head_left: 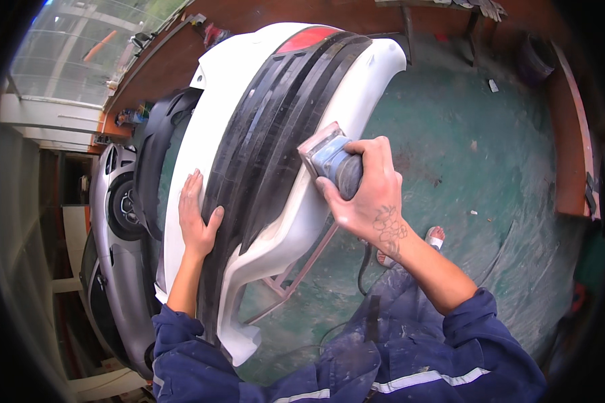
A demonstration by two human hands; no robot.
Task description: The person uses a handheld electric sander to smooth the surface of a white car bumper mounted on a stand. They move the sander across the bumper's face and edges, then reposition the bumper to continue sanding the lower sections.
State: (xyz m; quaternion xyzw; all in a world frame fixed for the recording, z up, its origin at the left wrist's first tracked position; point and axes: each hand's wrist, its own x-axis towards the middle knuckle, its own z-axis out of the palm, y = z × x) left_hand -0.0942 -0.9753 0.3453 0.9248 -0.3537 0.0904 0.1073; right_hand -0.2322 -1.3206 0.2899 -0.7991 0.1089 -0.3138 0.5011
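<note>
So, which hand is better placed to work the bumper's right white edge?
Probably the right hand: it holds the sander by that edge; the left hand rests farther left on the bumper.

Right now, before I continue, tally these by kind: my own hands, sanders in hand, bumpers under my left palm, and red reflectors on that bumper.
Hands: 2, left hand and right hand
Sander: 1
White-and-black bumper: 1
Red reflector: 1
Total: 5
</note>
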